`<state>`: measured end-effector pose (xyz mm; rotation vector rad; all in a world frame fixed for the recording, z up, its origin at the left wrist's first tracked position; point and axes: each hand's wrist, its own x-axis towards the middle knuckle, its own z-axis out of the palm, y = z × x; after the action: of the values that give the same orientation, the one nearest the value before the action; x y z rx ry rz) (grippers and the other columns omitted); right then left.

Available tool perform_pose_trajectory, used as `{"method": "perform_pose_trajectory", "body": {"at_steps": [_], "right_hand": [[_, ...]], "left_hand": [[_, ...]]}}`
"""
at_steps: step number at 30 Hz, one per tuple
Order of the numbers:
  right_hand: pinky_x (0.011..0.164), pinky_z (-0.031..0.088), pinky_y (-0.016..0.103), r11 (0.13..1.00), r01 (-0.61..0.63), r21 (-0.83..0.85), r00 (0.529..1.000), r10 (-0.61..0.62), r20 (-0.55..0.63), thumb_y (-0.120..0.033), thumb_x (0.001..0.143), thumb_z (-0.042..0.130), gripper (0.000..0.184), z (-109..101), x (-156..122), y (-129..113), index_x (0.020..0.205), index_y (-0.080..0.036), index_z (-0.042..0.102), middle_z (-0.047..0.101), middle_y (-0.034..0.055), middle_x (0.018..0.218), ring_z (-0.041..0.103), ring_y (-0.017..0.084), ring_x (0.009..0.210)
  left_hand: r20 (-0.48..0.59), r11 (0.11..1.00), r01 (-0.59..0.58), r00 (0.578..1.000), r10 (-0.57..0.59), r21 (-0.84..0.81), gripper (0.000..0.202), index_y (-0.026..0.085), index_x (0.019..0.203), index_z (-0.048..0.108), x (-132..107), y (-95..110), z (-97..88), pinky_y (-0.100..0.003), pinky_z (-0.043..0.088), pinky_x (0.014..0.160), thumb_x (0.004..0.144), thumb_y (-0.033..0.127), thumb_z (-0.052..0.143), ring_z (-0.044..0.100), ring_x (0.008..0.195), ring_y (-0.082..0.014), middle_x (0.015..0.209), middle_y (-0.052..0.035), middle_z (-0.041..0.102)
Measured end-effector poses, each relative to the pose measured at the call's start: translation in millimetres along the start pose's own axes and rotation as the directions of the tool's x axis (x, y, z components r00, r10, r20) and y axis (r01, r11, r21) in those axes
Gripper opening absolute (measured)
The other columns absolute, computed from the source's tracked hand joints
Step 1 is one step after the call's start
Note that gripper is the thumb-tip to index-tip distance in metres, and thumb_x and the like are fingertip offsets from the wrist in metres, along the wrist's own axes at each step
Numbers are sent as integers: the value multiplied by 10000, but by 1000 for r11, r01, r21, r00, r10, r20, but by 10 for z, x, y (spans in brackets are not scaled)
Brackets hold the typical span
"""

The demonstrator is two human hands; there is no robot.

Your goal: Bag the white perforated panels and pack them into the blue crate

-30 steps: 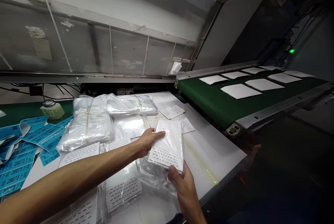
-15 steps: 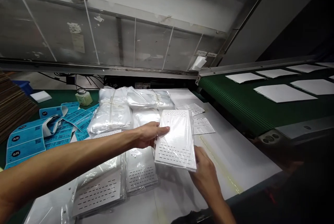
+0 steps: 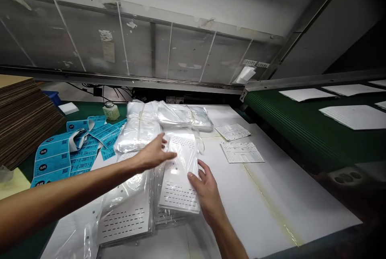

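A clear plastic bag of white slotted cards (image 3: 181, 174) is low over other bagged cards, tilted slightly. My right hand (image 3: 206, 190) grips its right edge, thumb on top. My left hand (image 3: 155, 154) is at its upper left with thumb and fingers spread; whether the thumb touches the plastic I cannot tell. Beneath and to the left, another bagged stack of slotted cards (image 3: 126, 218) lies on the white board (image 3: 250, 210). Bundles of empty clear bags (image 3: 138, 130), tied with string, sit just behind my hands.
Two loose slotted cards (image 3: 243, 152) lie on the board at right. Beyond them a green conveyor belt (image 3: 280, 118) carries several white cards (image 3: 356, 116). Blue label sheets (image 3: 52, 158), a small glass jar (image 3: 111, 111) and a cardboard stack (image 3: 27, 118) stand at left.
The bagged cards have moved left and down onto the other packets, in my right hand. My left hand has let go and opened. The view has shifted.
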<state>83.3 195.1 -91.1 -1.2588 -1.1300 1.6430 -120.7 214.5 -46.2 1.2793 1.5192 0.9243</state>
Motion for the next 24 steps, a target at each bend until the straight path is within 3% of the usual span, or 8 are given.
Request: {"method": "perform_pose_trajectory", "body": {"at_steps": [2, 6, 8, 10, 12, 17, 20, 24], "right_hand": [[947, 423, 423, 997, -13, -80, 1000, 13, -4, -453, 758, 632, 670, 35, -16, 109, 1340, -265, 359, 514, 100, 1284, 452, 289, 1223], [1048, 307, 446, 971, -34, -237, 999, 31, -17, -473, 757, 608, 636, 6, -16, 299, 1316, -226, 428, 487, 90, 1330, 323, 283, 1316], [1102, 203, 441, 955, -14, -295, 999, 4, -34, -470, 755, 607, 620, 3, 1, 351, 1298, -213, 454, 366, 78, 1429, 236, 273, 1353], [1125, 146, 418, 945, 5, -327, 1000, -14, -27, -474, 763, 595, 645, 17, 16, 365, 1327, -216, 420, 227, 47, 1500, 162, 251, 1377], [1115, 188, 412, 946, 2, -325, 1000, 2, 11, -492, 798, 543, 694, 43, 22, 346, 1399, -248, 298, 178, 26, 1519, 157, 225, 1384], [1090, 244, 422, 915, -11, -403, 989, 68, 127, -503, 797, 553, 767, 130, 50, 243, 1435, -323, 167, 183, 2, 1520, 201, 230, 1374], [1053, 290, 445, 893, -98, -440, 994, 105, -8, -509, 755, 594, 864, 147, 95, 143, 1440, -286, 117, 189, 67, 1509, 243, 267, 1352], [972, 359, 502, 866, -237, -439, 971, 226, -78, -498, 702, 663, 911, 147, 140, -43, 1417, -229, 168, 302, 168, 1427, 388, 343, 1248]], "left_hand": [[-170, 989, -61, 982, 84, 136, 742, 182, 1364, 351, 48, -4, -147, -433, 456, 881, 735, 447, 643, 484, 1161, -320, 1351, -168, 441], [-135, 944, -192, 963, 234, 269, 464, 213, 1237, 514, 28, -102, -468, -385, 462, 901, 837, 449, 513, 546, 1091, -247, 1279, -98, 526], [-268, 937, -207, 921, 284, 280, 411, 244, 1213, 533, -114, -241, -595, -388, 443, 937, 860, 448, 481, 535, 1110, -234, 1269, -62, 539], [-476, 966, -169, 845, 245, 198, 425, 274, 1263, 480, -337, -439, -663, -399, 390, 1006, 877, 450, 457, 480, 1186, -224, 1322, -39, 500], [-598, 995, -96, 798, 78, 2, 488, 297, 1333, 384, -586, -661, -650, -414, 336, 1056, 880, 466, 447, 412, 1256, -219, 1387, -27, 435], [-490, 906, 72, 822, -290, -417, 659, 284, 1407, 239, -931, -1025, -368, -436, 230, 1113, 840, 496, 500, 262, 1355, -237, 1495, -27, 263], [-428, 877, 86, 848, -313, -472, 721, 257, 1418, 214, -937, -1037, -295, -405, 190, 1129, 815, 442, 563, 190, 1381, -225, 1519, -35, 193], [-414, 878, 118, 848, -333, -464, 708, 330, 1406, 213, -1004, -975, -428, -452, 225, 1108, 806, 477, 558, 201, 1377, -242, 1520, -14, 187]]}}
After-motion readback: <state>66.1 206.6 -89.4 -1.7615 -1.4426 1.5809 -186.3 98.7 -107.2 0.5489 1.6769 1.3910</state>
